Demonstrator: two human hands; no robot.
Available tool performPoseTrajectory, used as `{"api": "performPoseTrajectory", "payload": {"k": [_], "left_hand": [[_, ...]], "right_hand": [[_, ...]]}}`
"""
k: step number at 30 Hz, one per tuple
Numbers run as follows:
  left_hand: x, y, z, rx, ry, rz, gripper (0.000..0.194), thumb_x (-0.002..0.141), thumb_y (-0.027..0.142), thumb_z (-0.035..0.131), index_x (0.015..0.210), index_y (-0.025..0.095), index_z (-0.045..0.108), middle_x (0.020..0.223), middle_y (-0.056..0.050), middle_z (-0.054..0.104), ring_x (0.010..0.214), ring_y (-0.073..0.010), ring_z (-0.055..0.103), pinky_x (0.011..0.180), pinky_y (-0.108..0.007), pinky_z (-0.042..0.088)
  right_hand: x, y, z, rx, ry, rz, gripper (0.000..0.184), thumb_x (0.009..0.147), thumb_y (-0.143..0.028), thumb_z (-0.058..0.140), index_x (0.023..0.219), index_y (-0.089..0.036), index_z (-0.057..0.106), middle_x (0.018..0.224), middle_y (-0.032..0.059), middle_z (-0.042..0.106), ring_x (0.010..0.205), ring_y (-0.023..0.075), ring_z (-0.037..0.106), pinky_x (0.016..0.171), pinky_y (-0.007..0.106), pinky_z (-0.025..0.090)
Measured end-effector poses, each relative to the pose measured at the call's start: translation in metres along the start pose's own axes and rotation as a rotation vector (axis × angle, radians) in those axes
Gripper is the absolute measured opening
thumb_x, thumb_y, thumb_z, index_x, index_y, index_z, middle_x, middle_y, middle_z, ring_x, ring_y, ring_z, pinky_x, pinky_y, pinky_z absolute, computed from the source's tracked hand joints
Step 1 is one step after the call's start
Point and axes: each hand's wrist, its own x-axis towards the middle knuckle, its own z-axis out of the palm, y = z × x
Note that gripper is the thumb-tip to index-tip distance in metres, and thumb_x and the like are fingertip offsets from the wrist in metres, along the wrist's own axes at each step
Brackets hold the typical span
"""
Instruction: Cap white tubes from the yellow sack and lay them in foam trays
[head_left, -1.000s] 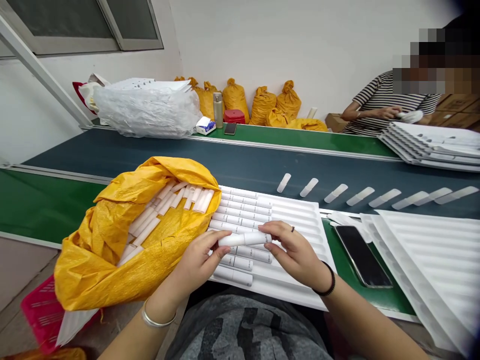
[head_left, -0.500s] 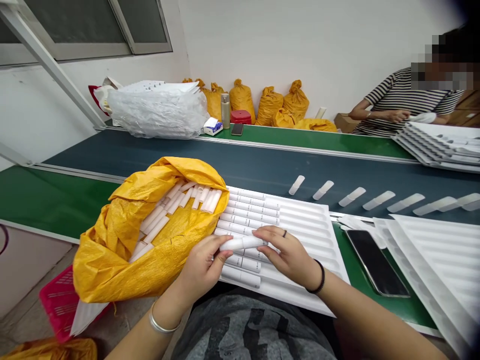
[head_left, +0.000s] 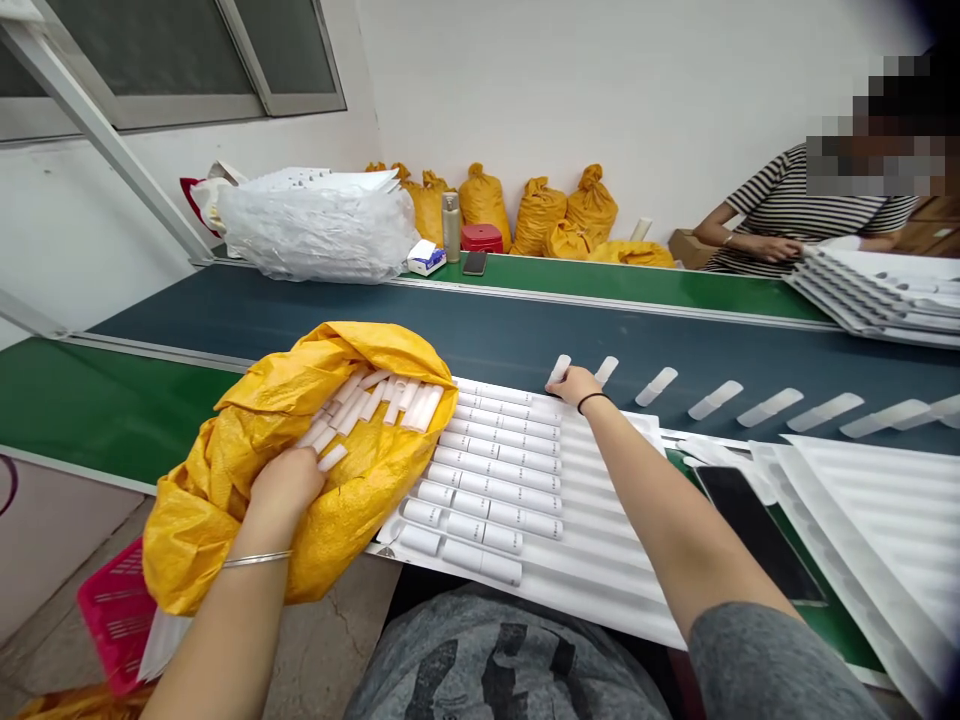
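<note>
My left hand [head_left: 289, 485] reaches into a yellow woven sack [head_left: 382, 480], among loose short white tubes [head_left: 420, 405]. Its fingers are mostly hidden; one tube [head_left: 332, 458] lies against them. Stretched out over the far edge of the tray, my right hand [head_left: 577, 384] has its fingers closed around the lower end of a white tube [head_left: 559, 367] on the dark belt. Below it, a white ridged tray [head_left: 600, 500] holds rows of printed white tubes [head_left: 499, 468] in its left half.
More white tubes [head_left: 716, 398] stand in a line along the belt [head_left: 510, 320]. To the right lie a phone [head_left: 757, 535] and stacked white trays [head_left: 862, 520]. A red basket [head_left: 112, 620] is below left. Across the belt, a person in a striped shirt [head_left: 810, 205] handles stacked trays.
My hands have parted from the tube they held over the tray. The left went into the sack, the right out to the belt. The line of tubes on the belt has shifted left.
</note>
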Motion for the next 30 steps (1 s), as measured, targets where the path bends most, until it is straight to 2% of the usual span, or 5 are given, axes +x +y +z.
{"api": "performPoseTrajectory", "payload": {"k": [5,11,20,26,30], "left_hand": [[-0.016,0.029,-0.002,-0.314,0.195,0.201,0.039,0.084,0.042,0.052,0.113,0.017,0.059,0.115,-0.010,0.063,0.105,-0.0220,0.059,0.090,-0.029,0.048],[-0.046,0.080,-0.011,-0.846,0.342,0.484,0.028,0.081,0.037,0.064,0.102,0.018,0.064,0.106,-0.008,0.065,0.100,-0.0217,0.061,0.091,-0.034,0.049],[-0.079,0.129,-0.018,-0.660,0.208,0.765,0.025,0.087,0.025,0.058,0.112,0.020,0.060,0.105,-0.006,0.061,0.102,-0.0179,0.057,0.091,-0.030,0.047],[-0.088,0.134,-0.022,-0.653,0.247,0.878,0.033,0.089,0.021,0.057,0.122,0.019,0.057,0.108,-0.008,0.060,0.104,-0.0173,0.057,0.092,-0.030,0.047],[-0.091,0.132,-0.023,-0.744,0.144,0.747,0.039,0.088,0.027,0.058,0.126,0.018,0.053,0.115,-0.009,0.063,0.102,-0.0191,0.060,0.084,-0.028,0.051]], "right_hand": [[-0.024,0.001,-0.005,-0.050,-0.045,-0.067,0.022,0.080,-0.028,0.063,0.087,-0.008,0.070,0.091,0.0172,0.068,0.088,0.0263,0.064,0.077,0.033,0.045],[-0.063,-0.001,-0.003,-0.003,-0.018,-0.277,0.015,0.068,-0.015,0.070,0.083,-0.011,0.069,0.095,0.0141,0.066,0.092,0.0249,0.061,0.083,0.032,0.044],[-0.163,-0.041,-0.010,0.906,-0.113,-0.756,0.033,0.092,-0.036,0.050,0.117,-0.016,0.056,0.082,0.0046,0.061,0.070,0.0150,0.062,0.061,0.028,0.052],[-0.179,-0.044,-0.025,0.639,0.191,-1.081,0.027,0.091,-0.023,0.053,0.118,-0.022,0.057,0.105,0.0085,0.065,0.098,0.0189,0.061,0.086,0.035,0.051],[-0.180,-0.046,-0.025,0.658,0.252,-1.042,0.028,0.092,-0.021,0.051,0.119,-0.023,0.055,0.106,0.0086,0.065,0.098,0.0190,0.061,0.086,0.035,0.051]]}}
